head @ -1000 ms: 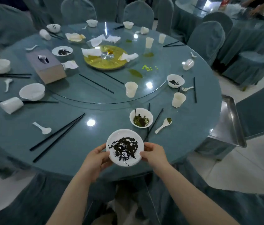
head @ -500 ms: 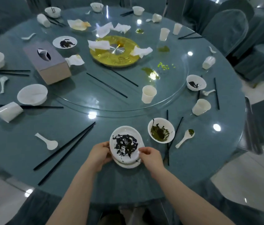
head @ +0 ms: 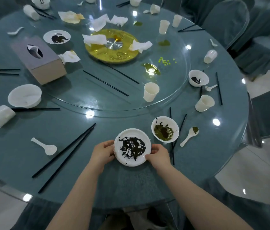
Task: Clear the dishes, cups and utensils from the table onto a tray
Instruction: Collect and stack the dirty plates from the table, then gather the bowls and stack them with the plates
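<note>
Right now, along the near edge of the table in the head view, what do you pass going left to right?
White spoon → pair of black chopsticks → left hand → smeared white plate → right hand → green-tipped spoon.

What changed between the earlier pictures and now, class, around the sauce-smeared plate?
Both hands, left and right, carried the smeared plate from over the table's near edge further in, beside the green-stained bowl. Their grip on its rim stayed. Bowl and spoon stayed put.

White plate [head: 131, 161] at lower centre bears black squiggly smears; white bowl [head: 165, 129] beside it holds olive-green sauce; teal table [head: 23, 156]; gold disc [head: 112, 52] at upper centre.
</note>
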`<action>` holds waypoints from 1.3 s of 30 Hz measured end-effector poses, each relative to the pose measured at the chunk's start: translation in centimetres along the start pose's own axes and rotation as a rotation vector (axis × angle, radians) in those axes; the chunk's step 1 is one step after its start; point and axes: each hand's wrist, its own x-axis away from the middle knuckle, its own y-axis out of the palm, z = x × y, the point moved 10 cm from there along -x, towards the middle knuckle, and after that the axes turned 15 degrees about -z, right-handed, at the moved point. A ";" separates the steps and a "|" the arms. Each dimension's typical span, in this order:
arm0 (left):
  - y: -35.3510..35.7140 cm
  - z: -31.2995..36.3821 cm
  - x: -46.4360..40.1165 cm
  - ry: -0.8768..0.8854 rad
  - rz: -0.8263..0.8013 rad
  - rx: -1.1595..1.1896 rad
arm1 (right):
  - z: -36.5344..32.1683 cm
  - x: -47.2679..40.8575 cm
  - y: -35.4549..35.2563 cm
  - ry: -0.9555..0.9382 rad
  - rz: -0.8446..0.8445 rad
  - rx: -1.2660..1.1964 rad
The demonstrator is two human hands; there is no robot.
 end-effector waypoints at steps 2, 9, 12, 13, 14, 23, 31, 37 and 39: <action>0.1 0.3 0.1 0.036 -0.009 -0.033 | -0.8 0.0 0.6 -0.065 -0.052 0.005; -0.9 0.9 0.7 0.072 0.056 -0.096 | -0.3 0.4 -0.9 -0.081 -0.058 -0.102; -1.9 1.5 1.2 0.086 0.117 -0.088 | 2.1 0.8 -2.8 0.078 0.002 -0.352; -2.0 1.9 1.4 0.098 0.118 -0.075 | 2.5 0.7 -3.4 0.130 0.015 -0.397; -2.0 2.4 1.5 0.109 0.113 -0.061 | 2.7 0.6 -4.0 0.168 0.026 -0.418; 0.5 6.2 2.2 0.172 0.023 -0.034 | -2.0 -0.2 -7.1 0.064 0.050 -0.312; 8.8 9.1 -0.5 0.107 -0.260 0.110 | -10.0 -0.6 -7.9 -0.256 -0.186 -0.019; 13.3 12.8 -3.9 0.117 -0.315 0.140 | -13.3 -2.7 -10.8 -0.326 -0.273 0.058; 14.3 14.3 -5.3 0.129 -0.291 0.132 | -14.4 -3.8 -12.8 -0.340 -0.243 0.023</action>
